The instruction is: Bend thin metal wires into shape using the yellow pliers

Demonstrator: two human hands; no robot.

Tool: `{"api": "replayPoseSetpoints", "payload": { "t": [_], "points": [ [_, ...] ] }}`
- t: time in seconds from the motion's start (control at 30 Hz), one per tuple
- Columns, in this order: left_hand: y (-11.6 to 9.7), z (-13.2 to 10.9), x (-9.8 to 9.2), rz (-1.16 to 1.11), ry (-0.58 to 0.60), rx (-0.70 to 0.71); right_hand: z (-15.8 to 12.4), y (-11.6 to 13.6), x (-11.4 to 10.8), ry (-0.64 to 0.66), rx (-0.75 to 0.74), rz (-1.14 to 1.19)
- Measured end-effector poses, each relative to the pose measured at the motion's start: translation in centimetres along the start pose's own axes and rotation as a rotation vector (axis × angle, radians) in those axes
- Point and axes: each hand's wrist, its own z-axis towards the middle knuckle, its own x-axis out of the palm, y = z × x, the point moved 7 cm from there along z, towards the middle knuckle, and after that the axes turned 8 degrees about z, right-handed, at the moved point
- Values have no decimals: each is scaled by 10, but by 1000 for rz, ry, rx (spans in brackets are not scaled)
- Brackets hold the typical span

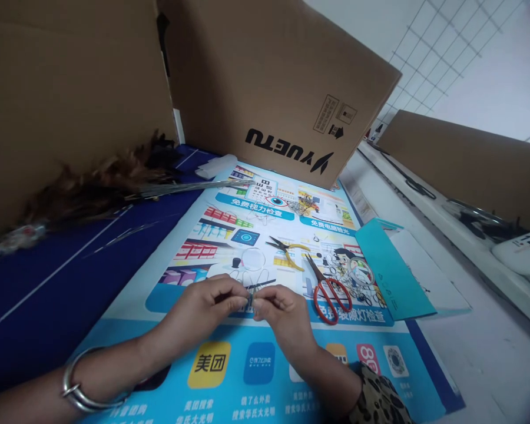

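My left hand and my right hand meet over a printed poster, fingers pinched together on a small dark wire piece with thin wire loops running up from it. A silver bangle circles my left wrist. A leopard-print sleeve covers my right forearm. Just beyond my hands lie yellow-handled pliers and red-handled scissors.
Big cardboard boxes stand at the back. A feather duster lies on the blue cloth at left. A teal folder and white paper rest to the right. Loose wires are scattered on the poster.
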Motion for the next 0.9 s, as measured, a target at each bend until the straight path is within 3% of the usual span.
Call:
{"api": "replayPoseSetpoints", "payload": {
  "t": [0.13,0.3,0.9],
  "points": [
    [4,-2,12,-341,41,-220,0,-7,3,-57,83,168],
    [0,-4,21,-555,55,-262,0,-7,6,-83,91,274],
    [5,-5,25,-598,36,-259,1,-13,12,-99,71,349]
  ]
}}
